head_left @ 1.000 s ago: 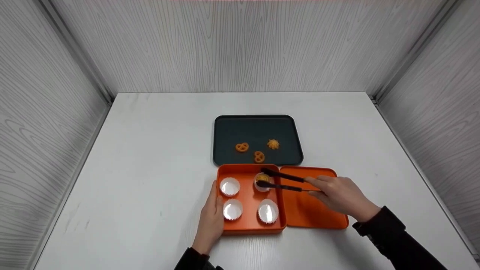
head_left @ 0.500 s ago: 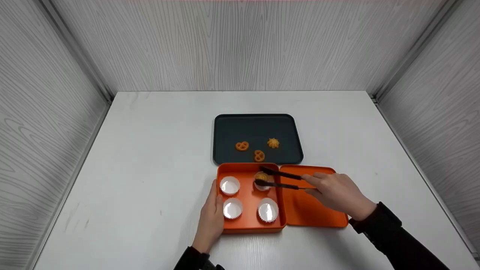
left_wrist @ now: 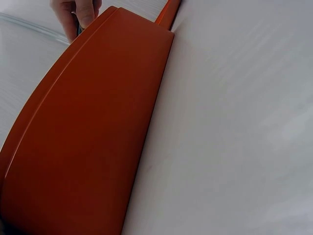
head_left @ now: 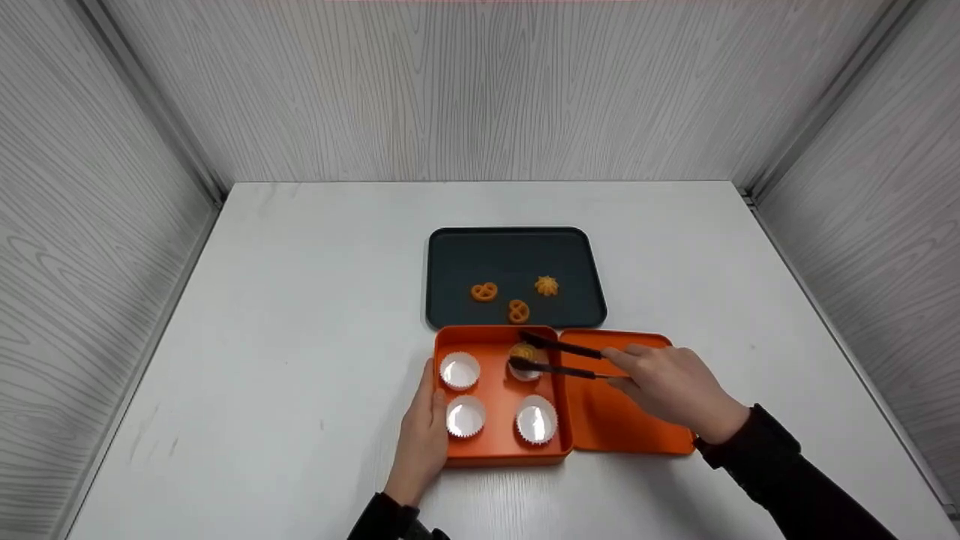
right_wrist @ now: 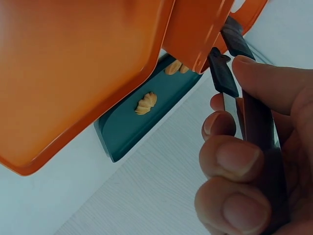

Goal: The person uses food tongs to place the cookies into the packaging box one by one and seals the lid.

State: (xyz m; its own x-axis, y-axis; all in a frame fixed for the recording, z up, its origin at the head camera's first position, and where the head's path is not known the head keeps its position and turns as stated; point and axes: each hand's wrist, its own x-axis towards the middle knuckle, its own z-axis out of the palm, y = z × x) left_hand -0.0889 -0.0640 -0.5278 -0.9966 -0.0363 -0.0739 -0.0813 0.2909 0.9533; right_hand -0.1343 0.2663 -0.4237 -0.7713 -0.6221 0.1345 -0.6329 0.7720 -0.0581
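Tongs (head_left: 570, 371) around a golden piece (head_left: 523, 351) in an orange box (head_left: 491, 390)
Head view: the piece sits in the far right paper cup (head_left: 528, 376), tong tips on either side — contact unclear; the right hand (head_left: 679, 390) grasps the tongs, the left hand (head_left: 421, 442) lies along the box's left wall, fingers extended. Left wrist: the box's outer wall. Right wrist: the tong grip — orange lid (right_wrist: 73, 73) and dark tray (right_wrist: 122, 128) beyond.
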